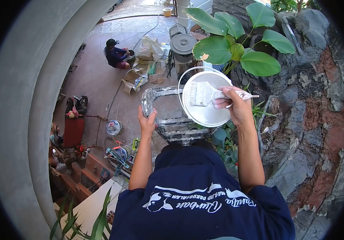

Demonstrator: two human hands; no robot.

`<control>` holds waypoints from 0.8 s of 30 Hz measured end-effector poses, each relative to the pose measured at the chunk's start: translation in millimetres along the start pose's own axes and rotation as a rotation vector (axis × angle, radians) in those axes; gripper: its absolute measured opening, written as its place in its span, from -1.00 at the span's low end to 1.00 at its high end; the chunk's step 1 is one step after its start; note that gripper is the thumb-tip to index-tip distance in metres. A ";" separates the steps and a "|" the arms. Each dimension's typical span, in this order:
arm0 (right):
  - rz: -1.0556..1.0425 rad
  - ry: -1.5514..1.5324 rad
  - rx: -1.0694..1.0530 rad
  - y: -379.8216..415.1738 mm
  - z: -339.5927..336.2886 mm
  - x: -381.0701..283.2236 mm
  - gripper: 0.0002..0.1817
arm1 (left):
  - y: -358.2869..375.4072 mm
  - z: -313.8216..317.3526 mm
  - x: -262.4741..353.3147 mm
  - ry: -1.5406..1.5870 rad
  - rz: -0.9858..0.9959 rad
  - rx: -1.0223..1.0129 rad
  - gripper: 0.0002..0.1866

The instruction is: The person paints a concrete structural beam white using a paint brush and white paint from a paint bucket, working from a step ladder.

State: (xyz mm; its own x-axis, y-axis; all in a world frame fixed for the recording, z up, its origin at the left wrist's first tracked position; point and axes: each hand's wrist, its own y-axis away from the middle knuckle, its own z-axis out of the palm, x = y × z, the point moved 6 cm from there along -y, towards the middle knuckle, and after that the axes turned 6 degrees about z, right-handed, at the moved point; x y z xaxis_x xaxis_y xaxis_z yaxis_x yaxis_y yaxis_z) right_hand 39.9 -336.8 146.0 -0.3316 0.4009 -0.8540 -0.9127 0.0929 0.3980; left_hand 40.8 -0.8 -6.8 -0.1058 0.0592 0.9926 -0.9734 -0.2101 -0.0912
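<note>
A paint-covered brush (204, 94) is in my right hand (235, 105), its pale bristles pointing left. Beneath the brush is a white bucket (208, 117) with white paint inside and a wire handle raised at its left; whether my right fingers also touch its rim is hard to tell. My left hand (147, 120) grips the side rail of a paint-spattered ladder (148, 98), whose top and rungs show in front of my body.
A person (114, 54) crouches on the tiled floor beside sacks (148, 49). Broad-leaved plants (232, 50) and a rock wall (296, 160) stand at the right, a curved grey column (28, 100) at the left. Tools and a small bucket (113, 127) lie below.
</note>
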 end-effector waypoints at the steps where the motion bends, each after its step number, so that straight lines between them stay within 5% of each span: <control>1: -0.046 0.012 -0.019 4.4 -0.9 -7.4 -0.76 | 0.4 -0.7 0.7 -0.002 0.000 0.004 -0.75; 6: -0.468 1.002 -0.175 23.8 24.4 -48.1 -0.72 | -1.5 0.8 0.6 -0.013 0.031 -0.011 -0.76; 13: -0.711 1.576 -0.379 -4.1 37.0 -33.0 -0.72 | -0.9 1.8 4.7 -0.023 0.011 -0.011 -0.76; 18: -0.748 1.345 -0.199 18.0 20.7 -60.5 -0.70 | -0.4 2.7 9.6 -0.051 0.015 -0.016 -0.77; 24: -0.475 0.938 0.105 38.0 -10.0 -73.8 -0.71 | -0.6 1.1 4.0 -0.039 0.001 -0.010 -0.78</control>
State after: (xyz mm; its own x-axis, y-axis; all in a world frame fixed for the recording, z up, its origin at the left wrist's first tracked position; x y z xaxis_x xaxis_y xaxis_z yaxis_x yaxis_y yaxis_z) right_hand 27.3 -372.1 220.8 -0.0384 -0.5582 -0.8288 -0.9868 0.1516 -0.0564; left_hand 41.2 -1.5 -2.7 -0.0987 0.0204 0.9949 -0.9754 -0.2001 -0.0927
